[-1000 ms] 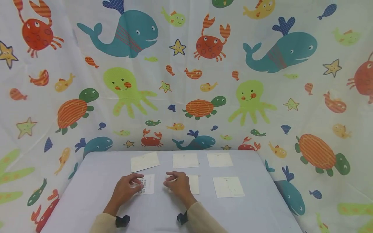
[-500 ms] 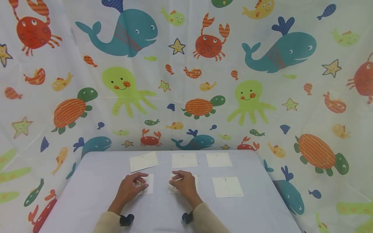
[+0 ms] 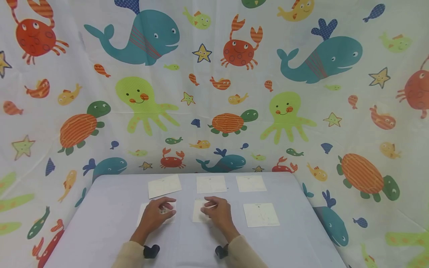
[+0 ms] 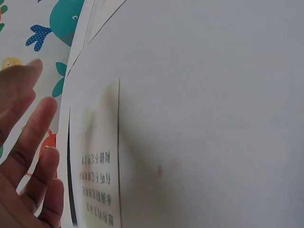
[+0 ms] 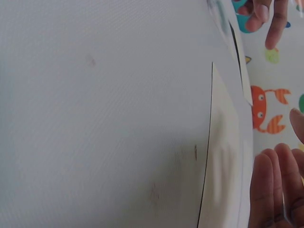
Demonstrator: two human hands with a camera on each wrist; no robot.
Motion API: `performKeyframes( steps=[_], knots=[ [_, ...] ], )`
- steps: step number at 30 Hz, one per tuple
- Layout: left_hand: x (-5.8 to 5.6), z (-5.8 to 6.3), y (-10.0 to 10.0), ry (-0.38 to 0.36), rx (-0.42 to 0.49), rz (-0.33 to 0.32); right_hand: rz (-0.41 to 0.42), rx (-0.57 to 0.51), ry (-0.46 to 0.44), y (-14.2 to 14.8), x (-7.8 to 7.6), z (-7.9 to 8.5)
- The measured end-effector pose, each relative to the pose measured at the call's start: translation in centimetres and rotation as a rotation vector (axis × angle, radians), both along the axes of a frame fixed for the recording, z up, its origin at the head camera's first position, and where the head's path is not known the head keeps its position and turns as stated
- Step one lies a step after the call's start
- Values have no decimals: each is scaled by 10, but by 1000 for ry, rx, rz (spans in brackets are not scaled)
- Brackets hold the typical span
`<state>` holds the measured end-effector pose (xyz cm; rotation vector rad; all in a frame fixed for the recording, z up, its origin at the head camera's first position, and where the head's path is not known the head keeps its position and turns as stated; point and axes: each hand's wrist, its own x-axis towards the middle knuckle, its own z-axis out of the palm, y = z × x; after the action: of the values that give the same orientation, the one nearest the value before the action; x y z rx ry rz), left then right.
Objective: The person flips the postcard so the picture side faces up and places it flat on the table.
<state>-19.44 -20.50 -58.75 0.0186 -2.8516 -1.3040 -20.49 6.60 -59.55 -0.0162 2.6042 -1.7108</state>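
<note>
The left hand [image 3: 158, 215] is over the printed near-left card [image 3: 142, 213], the right hand [image 3: 218, 214] over the near-middle card [image 3: 197, 215]; both cards lie flat on the counter [image 3: 100, 223]. Fingers are relaxed, thumbs apart, nothing held. Handle each card by its edges, keeping fingers off the print. Avoid the tilted far-left card [image 3: 164, 187], just beyond; the near-right card [image 3: 261, 215] lies outside the hands.
</note>
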Motion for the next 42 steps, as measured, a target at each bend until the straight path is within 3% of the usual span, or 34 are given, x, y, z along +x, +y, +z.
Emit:
performKeyframes(
  steps=[28, 42],
  knots=[
    [-8, 2, 28, 31, 32, -61, -105, 36, -4, 35, 8, 1],
    [-10, -2, 39, 29, 25, -57, -169, 79, -20, 53, 10, -2]
  ],
)
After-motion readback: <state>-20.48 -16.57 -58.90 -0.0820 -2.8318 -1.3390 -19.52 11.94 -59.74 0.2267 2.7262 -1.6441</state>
